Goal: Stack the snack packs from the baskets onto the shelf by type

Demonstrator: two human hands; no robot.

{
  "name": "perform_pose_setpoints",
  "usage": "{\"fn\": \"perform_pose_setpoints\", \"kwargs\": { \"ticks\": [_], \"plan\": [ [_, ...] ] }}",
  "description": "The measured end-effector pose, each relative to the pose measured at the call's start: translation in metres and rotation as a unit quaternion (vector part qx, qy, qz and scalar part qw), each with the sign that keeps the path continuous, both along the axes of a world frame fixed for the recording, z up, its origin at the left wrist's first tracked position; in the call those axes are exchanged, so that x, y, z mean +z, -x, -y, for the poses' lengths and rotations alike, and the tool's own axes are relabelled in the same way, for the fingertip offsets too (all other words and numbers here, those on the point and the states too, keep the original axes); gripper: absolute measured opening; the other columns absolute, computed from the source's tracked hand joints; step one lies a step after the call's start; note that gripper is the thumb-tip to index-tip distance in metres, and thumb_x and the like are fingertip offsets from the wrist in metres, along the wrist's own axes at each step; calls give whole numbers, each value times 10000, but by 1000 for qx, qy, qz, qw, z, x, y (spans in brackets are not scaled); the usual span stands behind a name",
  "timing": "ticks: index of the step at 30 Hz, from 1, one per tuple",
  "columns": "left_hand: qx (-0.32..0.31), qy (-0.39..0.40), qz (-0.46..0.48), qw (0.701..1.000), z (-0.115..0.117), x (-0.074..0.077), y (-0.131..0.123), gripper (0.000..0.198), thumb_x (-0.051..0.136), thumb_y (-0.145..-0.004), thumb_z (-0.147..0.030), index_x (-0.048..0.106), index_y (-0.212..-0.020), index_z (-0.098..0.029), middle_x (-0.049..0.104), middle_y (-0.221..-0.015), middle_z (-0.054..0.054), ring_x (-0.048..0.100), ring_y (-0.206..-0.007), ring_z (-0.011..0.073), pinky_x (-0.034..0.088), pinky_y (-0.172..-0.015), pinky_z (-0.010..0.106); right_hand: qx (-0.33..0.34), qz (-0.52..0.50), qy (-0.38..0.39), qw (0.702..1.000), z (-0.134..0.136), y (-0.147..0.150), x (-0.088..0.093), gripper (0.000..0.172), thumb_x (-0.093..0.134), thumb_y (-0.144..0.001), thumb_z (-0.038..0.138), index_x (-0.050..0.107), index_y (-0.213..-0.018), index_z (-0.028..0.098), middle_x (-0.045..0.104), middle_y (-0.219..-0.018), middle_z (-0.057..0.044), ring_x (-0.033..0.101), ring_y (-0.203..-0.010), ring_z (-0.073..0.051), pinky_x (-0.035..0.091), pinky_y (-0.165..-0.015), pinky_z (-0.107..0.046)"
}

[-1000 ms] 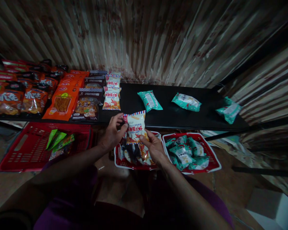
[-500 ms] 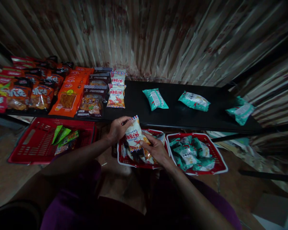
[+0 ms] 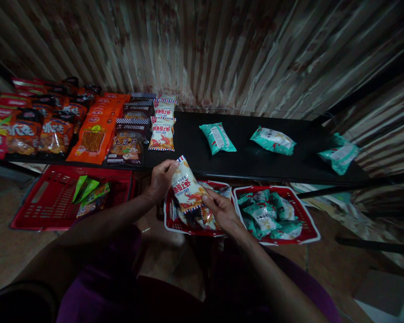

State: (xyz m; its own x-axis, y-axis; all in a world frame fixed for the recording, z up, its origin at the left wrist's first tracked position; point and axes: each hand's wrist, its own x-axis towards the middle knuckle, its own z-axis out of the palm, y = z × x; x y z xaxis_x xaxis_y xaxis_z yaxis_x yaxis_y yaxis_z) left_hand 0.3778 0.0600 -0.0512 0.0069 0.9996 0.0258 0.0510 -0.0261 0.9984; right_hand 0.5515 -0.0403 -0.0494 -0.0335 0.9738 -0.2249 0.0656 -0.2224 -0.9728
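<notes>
A white and orange snack bag [image 3: 186, 188] is held above the middle red basket [image 3: 168, 226]. My left hand [image 3: 162, 178] pinches its upper left corner, and my right hand [image 3: 223, 210] grips its lower right side with the thumb on the front. Beneath the bag, more packets lie in that basket, partly hidden by my hands. Similar white and orange bags [image 3: 162, 134] stand in a column on the black shelf [image 3: 195, 157], just beyond my left hand.
Brown [image 3: 127, 143], orange [image 3: 92, 137] and red-black packets [image 3: 56, 134] fill the shelf's left. Several teal bags [image 3: 218, 138] lie along its right part. A right basket [image 3: 311, 224] holds teal bags; a left basket [image 3: 37, 197] holds green packets. A pleated curtain [image 3: 202, 54] hangs behind.
The held bag has risen slightly and tilted, showing more of its front. My left hand has shifted a little left and up, while my right hand has moved slightly right along the bag.
</notes>
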Motion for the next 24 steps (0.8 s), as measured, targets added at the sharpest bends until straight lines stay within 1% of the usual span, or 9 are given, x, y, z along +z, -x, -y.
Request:
{"fn": "perform_pose_setpoints", "kwargs": {
  "ticks": [6,8,10,12,15,17,19,21,24],
  "plan": [
    [-11,-7,16,1000,-4,-3,0,257,584,-752,-395,652,-734,-148,574,-644,-17,488,-584,104,397,-531,202,0,48,-28,998,-1,3,7,435,541,-808,557,709,-1007,208,727,-886,-14,651,-778,-207,518,-786,-352],
    [-22,-12,7,1000,-6,-3,0,252,576,-768,-390,658,-763,-151,591,-666,-9,516,-610,114,418,-555,212,-12,57,-30,998,-1,5,9,434,534,-813,553,709,-1006,206,728,-881,-15,654,-759,-208,525,-761,-350],
    [-16,-29,-6,999,-6,-2,0,237,577,-783,-370,661,-846,-157,629,-745,13,564,-684,134,456,-626,236,-36,65,-40,996,0,5,9,446,526,-821,547,693,-1054,205,730,-913,-23,663,-800,-222,531,-759,-355],
    [9,-71,-32,997,-4,-1,0,247,592,-788,-337,645,-960,-169,651,-900,49,597,-819,163,480,-737,277,-63,81,-62,993,0,6,9,448,516,-833,531,674,-1103,209,730,-958,-31,666,-871,-236,536,-775,-357],
    [49,-155,-107,981,2,3,2,272,601,-798,-283,613,-1058,-204,605,-1082,70,565,-1009,192,454,-881,333,-95,130,-117,980,0,5,9,415,497,-865,474,653,-1148,214,713,-1057,-44,661,-954,-236,537,-828,-363],
    [63,-194,-146,968,7,7,2,266,606,-798,-259,612,-1062,-223,569,-1121,65,530,-1073,197,424,-941,354,-113,185,-175,960,1,4,10,379,486,-886,410,640,-1171,212,685,-1128,-59,648,-1011,-234,525,-877,-372],
    [73,-210,-157,962,12,11,1,254,626,-784,-250,622,-1037,-229,544,-1121,61,506,-1096,200,404,-968,363,-121,249,-255,926,2,4,12,349,485,-897,327,624,-1194,209,664,-1170,-75,633,-1054,-230,512,-916,-377],
    [73,-197,-144,967,15,15,0,220,638,-772,-259,636,-990,-224,536,-1098,60,504,-1085,202,422,-938,350,-114,309,-344,879,3,5,15,350,491,-891,240,601,-1222,215,657,-1180,-86,631,-1062,-227,513,-920,-384],
    [38,-135,-80,987,20,19,-1,156,595,-802,-299,644,-918,-206,562,-1039,58,540,-1015,194,463,-840,305,-78,369,-442,814,6,8,18,430,507,-863,139,545,-1282,231,655,-1179,-96,631,-1060,-234,523,-899,-408]
  ]
}}
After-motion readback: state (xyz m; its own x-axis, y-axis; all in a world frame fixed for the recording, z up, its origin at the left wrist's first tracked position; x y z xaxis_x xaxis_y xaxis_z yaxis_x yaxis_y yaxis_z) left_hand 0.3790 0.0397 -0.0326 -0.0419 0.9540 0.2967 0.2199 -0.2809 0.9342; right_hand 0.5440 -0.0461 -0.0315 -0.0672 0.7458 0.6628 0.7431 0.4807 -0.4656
